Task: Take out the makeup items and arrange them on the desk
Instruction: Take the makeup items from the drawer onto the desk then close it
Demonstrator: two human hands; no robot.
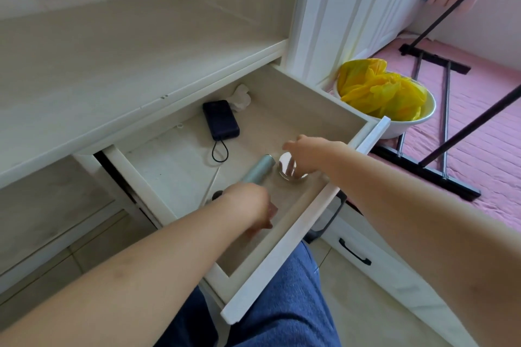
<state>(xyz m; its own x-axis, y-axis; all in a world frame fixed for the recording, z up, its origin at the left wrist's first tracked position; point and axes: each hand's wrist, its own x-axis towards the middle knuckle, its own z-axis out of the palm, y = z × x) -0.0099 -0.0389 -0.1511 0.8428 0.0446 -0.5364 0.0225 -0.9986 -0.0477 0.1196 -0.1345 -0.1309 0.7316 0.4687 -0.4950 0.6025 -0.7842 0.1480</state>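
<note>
A white drawer [298,222] is pulled out under the desk top [112,65]. On its floor lies a pale teal tube [259,167], and just to its right a round clear jar [287,167]. My right hand [308,153] hovers over the jar's right edge with the thumb spread above it and the fingers apart; the jar still rests on the drawer floor. My left hand [251,207] reaches down into the drawer at the tube's near end, fingers curled downward and partly hidden. A thin white stick [212,184] and a small dark round item [217,194] lie beside that hand.
A dark power bank [220,119] with a looped cord and a crumpled white tissue [241,97] lie at the drawer's back. A white basin [406,124] with a yellow bag stands right of the drawer on a pink mat, beside a black rack. My blue-trousered legs are below the drawer.
</note>
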